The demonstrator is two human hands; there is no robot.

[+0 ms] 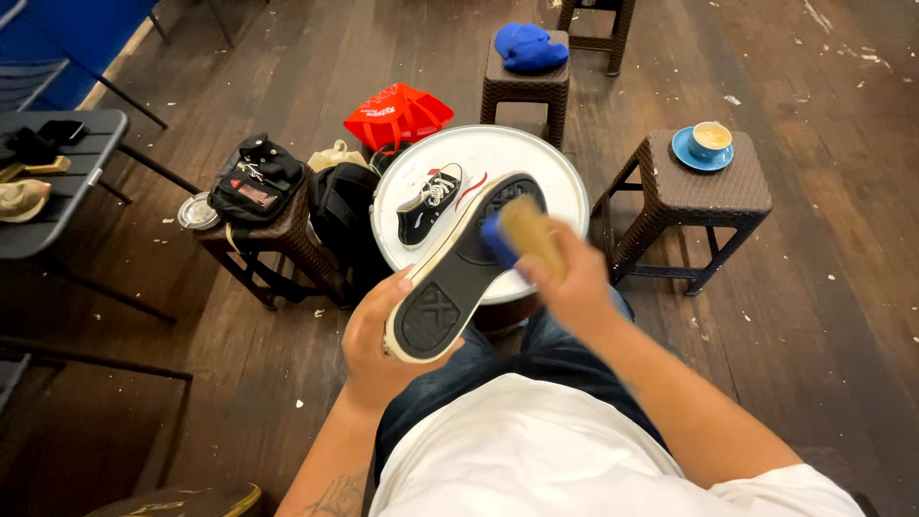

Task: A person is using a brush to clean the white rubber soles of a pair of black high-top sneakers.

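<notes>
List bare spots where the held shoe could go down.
Free: round white table, right part beside the black sneaker; some stool top below the blue cup. Crowded: left stool under the black bag; far stool under the blue cloth.

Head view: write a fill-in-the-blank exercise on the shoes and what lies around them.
1. The left hand holds a shoe with its ____ facing up.
2. The right hand holds a ____ against that shoe.
3. The second shoe lies on a round ____ tray.
4. The coffee cup stands on a ____ saucer.

Missing words: sole; brush; white; blue
</notes>
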